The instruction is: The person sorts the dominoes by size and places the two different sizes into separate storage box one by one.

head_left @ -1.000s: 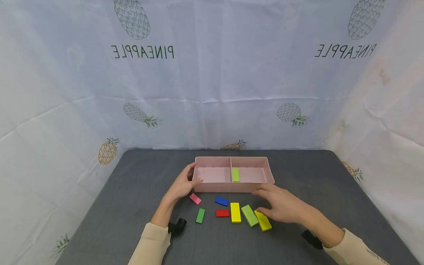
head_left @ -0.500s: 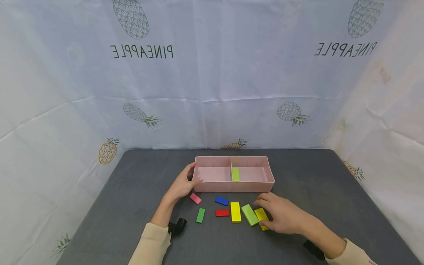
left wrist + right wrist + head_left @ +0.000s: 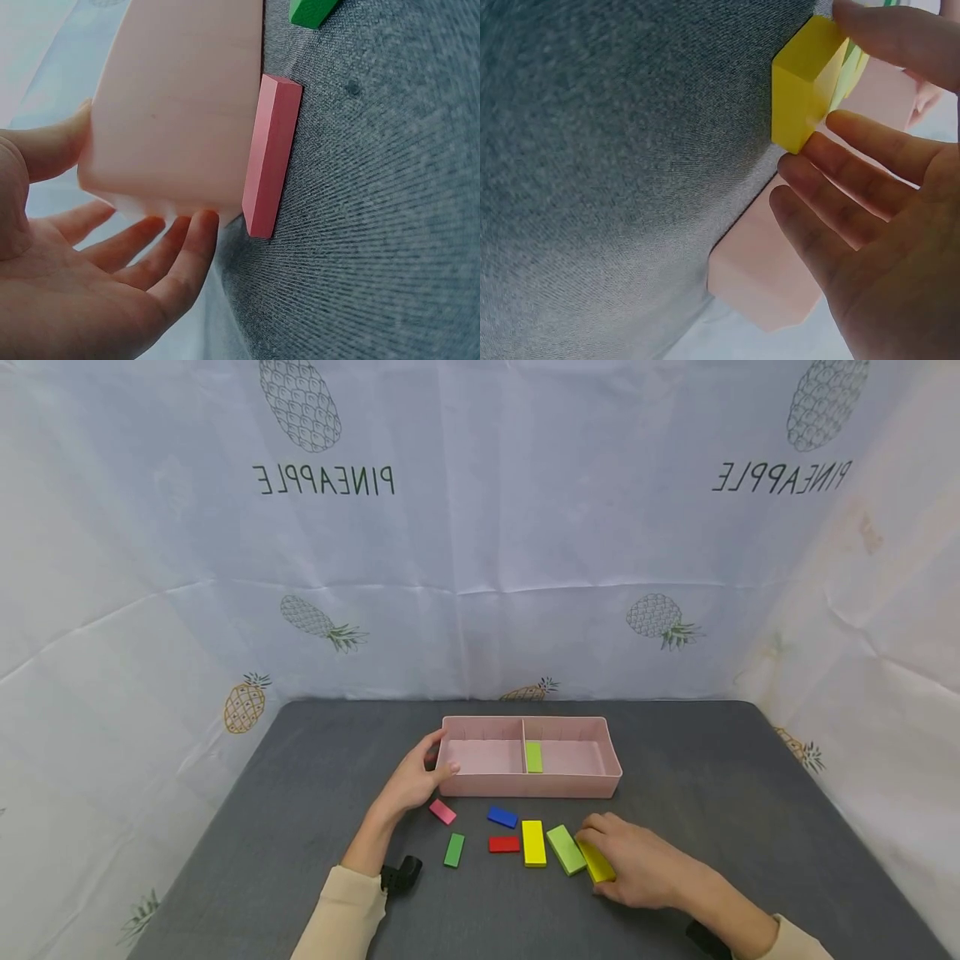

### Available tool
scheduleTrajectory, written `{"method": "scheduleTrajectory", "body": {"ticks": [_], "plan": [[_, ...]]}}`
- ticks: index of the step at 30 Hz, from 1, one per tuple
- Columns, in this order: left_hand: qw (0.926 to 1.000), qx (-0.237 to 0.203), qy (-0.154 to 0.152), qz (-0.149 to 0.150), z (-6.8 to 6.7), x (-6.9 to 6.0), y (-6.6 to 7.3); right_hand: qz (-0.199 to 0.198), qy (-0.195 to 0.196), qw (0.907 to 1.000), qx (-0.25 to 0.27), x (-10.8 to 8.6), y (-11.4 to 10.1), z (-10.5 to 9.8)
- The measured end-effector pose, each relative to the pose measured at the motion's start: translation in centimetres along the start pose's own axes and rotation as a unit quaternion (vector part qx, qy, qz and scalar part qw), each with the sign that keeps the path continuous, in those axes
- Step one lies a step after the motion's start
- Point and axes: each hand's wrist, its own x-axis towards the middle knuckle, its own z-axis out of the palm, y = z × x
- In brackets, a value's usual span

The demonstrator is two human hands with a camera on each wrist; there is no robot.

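A pink two-compartment box (image 3: 525,787) stands on the dark table, its left end gripped by my left hand (image 3: 408,781). In the left wrist view the thumb lies on the box rim and the fingers bend against its end. My right hand (image 3: 643,865) pinches a yellow block (image 3: 799,90) by its two ends, thumb at the near end, fingertips at the far one. That block lies on the table, partly covered by the hand in the head view. Touching or very near it is a lime-green block (image 3: 566,850); another yellow block (image 3: 534,843) lies further left.
A lime block (image 3: 533,757) sits in the box's right compartment, by the divider. Left of the yellow blocks lie red (image 3: 504,844), blue (image 3: 502,817), green (image 3: 453,850) and pink (image 3: 442,812) small blocks. A printed white curtain (image 3: 480,527) hangs behind the table (image 3: 337,743).
My right hand has drawn back from the box's front wall toward the near right and closed its thumb and fingers on the yellow block. The left hand stays on the box.
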Motion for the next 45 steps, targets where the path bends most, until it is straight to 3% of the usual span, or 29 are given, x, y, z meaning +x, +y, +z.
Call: {"method": "scheduleTrajectory", "body": {"ticks": [13, 24, 34, 45], "plan": [[1.0, 0.009, 0.004, 0.001, 0.1, 0.1, -0.1, -0.004, 0.011, 0.9999, -0.002, 0.3, 0.1, -0.4], [0.9999, -0.002, -0.007, 0.01, 0.1, 0.3, -0.5, -0.037, 0.059, 0.9974, -0.021, 0.3, 0.1, -1.2], [0.9999, -0.002, -0.012, -0.012, -0.1, 0.2, -0.5, -0.03, 0.063, 0.9975, -0.01, 0.5, -0.2, -1.7], [0.9997, -0.001, -0.022, -0.014, -0.6, 0.1, -0.1, -0.032, 0.082, 0.996, -0.017, 1.0, -0.5, -2.9]]}}
